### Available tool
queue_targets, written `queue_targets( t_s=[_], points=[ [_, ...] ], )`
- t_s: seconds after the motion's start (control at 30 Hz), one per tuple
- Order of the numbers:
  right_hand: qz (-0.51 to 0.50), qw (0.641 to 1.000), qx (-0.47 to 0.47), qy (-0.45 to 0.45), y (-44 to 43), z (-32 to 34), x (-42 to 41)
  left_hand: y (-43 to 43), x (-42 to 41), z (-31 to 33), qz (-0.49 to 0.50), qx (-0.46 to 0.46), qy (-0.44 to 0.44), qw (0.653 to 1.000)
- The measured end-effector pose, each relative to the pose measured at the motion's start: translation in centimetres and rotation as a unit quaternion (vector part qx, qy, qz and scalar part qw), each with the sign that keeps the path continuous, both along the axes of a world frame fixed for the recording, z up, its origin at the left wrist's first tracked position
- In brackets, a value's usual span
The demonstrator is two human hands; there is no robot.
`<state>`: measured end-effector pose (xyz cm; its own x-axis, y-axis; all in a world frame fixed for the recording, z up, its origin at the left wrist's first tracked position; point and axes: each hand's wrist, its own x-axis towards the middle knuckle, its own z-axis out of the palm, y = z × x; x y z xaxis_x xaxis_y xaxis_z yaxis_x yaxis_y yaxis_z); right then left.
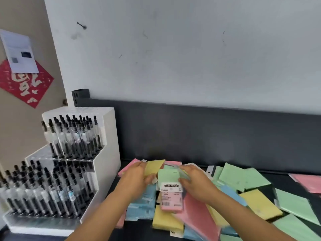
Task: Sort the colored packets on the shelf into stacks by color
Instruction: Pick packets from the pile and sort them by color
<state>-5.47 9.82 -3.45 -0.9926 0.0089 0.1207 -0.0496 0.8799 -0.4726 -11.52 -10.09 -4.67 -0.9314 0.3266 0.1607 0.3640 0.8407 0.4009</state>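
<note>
Just two hands [137,178], one pile [257,204]

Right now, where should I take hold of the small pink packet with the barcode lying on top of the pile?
Probably pinch the pink packet by its long side edges, coming straight down from above. It lies flat on top, label up, and its near end overhangs the yellow packet, so a finger could slip under there. The hands crowd its far end.
</note>
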Motion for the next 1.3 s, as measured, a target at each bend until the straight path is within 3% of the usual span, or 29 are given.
queue_targets(
  t_s=[0.23, 0.4, 0.6, 0.83, 0.97, 1.1, 1.3],
  points=[
    [0.014, 0.994, 0.042, -0.096, -2.5, 0.0, -4.0, 0.4, -2.0, -2.0, -0.016, -0.018, -0.085, 0.996],
    [0.026, 0.983, 0.087, -0.16, -2.8, -0.3, -5.3, 0.2, -2.3, -2.8, -0.019, -0.024, -0.077, 0.997],
    [0.017, 0.983, 0.112, -0.142, -2.9, -0.7, -6.0, 0.4, -1.8, -4.2, 0.033, 0.021, 0.019, 0.999],
    [-0.028, 0.995, 0.087, -0.047, -3.3, -0.4, -5.5, 0.0, -1.6, -4.5, 0.045, 0.09, 0.047, 0.994],
    [-0.045, 0.997, 0.04, -0.041, -3.0, 0.2, -4.8, -0.2, -1.3, -4.1, 0.05, 0.097, 0.047, 0.993],
    [-0.054, 0.994, -0.093, -0.016, -2.0, 0.7, -3.9, -0.6, -1.1, -2.4, 0.031, 0.125, 0.04, 0.991],
    [-0.126, 0.945, -0.288, 0.09, 0.5, 2.6, -2.4, 0.4, 1.4, 1.5, 0.007, 0.26, 0.104, 0.96]
  ],
)
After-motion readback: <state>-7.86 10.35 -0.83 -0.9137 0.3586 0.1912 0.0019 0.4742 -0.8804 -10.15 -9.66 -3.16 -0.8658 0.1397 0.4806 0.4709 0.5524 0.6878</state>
